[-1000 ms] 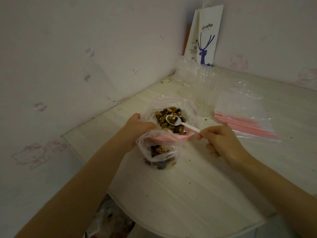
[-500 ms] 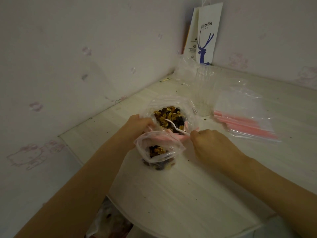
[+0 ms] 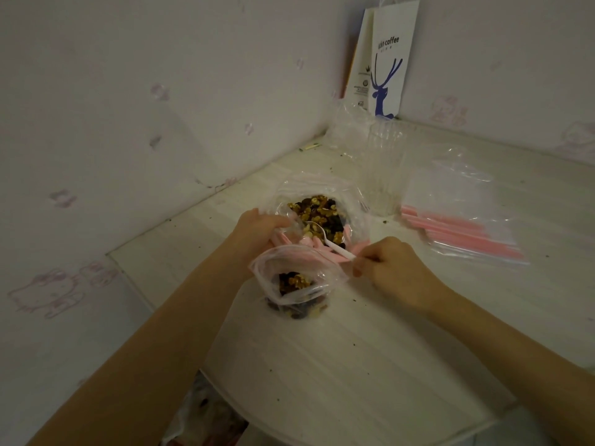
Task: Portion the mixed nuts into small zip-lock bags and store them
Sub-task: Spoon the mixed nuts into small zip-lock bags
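A large clear bag of mixed nuts (image 3: 322, 214) stands open on the white table (image 3: 370, 365). In front of it a small zip-lock bag (image 3: 297, 284) stands open, partly filled with nuts. My left hand (image 3: 257, 233) grips the rims of both bags at their left side and holds them open. My right hand (image 3: 392, 268) pinches the handle of a white plastic spoon (image 3: 325, 239), whose bowl lies among the nuts in the large bag.
A stack of empty zip-lock bags with pink strips (image 3: 463, 226) lies to the right. A clear plastic cup (image 3: 384, 169) stands behind the nut bag. A white paper bag with a blue deer (image 3: 386, 59) leans in the wall corner. Crumbs dot the table.
The spoon went from above the nuts down into the large bag, and my right hand moved left and closer to the bags. My left hand stayed in place.
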